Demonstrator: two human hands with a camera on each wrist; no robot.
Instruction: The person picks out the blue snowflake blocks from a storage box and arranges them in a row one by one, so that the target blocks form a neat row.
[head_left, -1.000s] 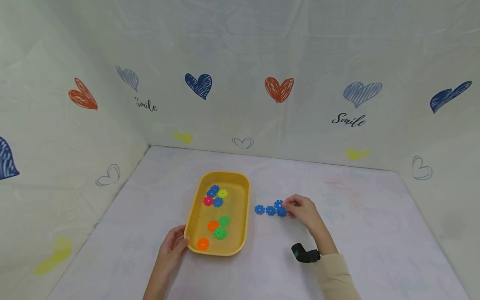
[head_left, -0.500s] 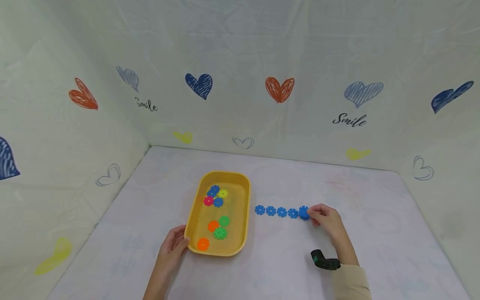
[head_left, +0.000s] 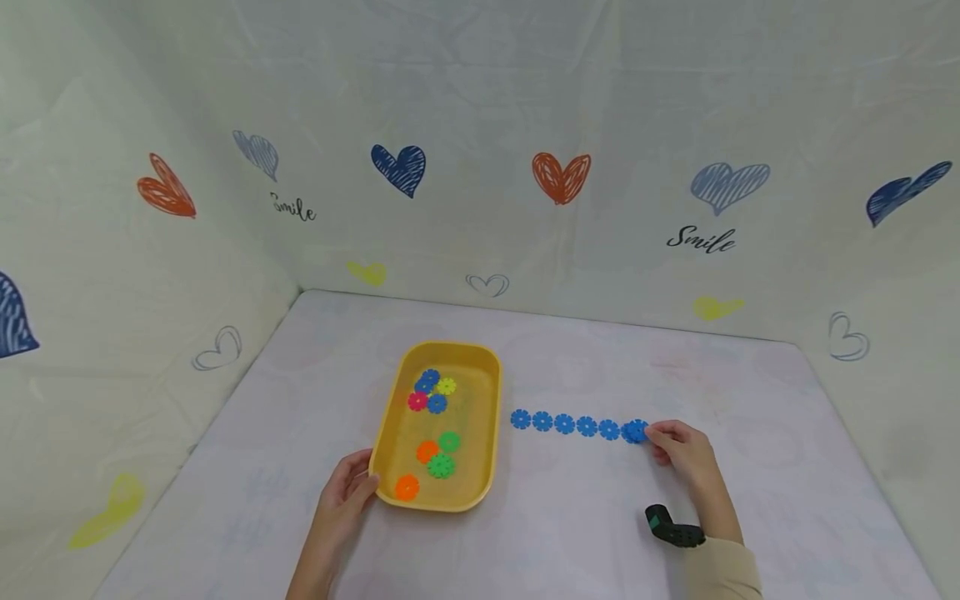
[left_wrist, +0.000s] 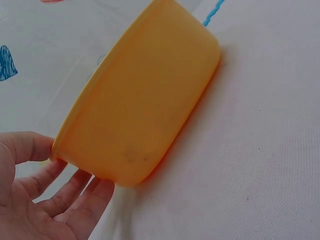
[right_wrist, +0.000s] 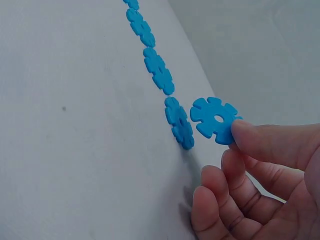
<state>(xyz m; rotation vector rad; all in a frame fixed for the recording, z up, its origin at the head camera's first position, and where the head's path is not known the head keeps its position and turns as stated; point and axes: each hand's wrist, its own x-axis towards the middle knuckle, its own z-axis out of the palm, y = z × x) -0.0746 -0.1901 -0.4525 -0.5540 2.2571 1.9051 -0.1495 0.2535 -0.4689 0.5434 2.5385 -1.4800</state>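
Note:
My left hand (head_left: 347, 492) grips the near-left corner of a yellow plastic tray (head_left: 472, 454). In the left wrist view its thumb lies on the tray's rim and the fingers bear against the outer wall (left_wrist: 135, 95). Between thumb and fingers, my right hand (head_left: 688, 457) pinches a blue snowflake disc (right_wrist: 206, 114), a notched plastic piece with a centre hole. That disc is raised above the table beside the last disc (right_wrist: 178, 124) of a straight row of several blue snowflake discs (head_left: 565, 424), which runs rightward from the tray.
Inside the tray lie blue, yellow, pink, orange and green snowflake discs (head_left: 440, 466). A black camera mount (head_left: 675, 529) sits on my right wrist. White fabric walls (head_left: 480, 225) printed with hearts border the back and left of the table (head_left: 555, 533).
My right hand has moved rightward along the row, and the row has grown longer with more blue discs laid flat. My left hand and the tray stay in place.

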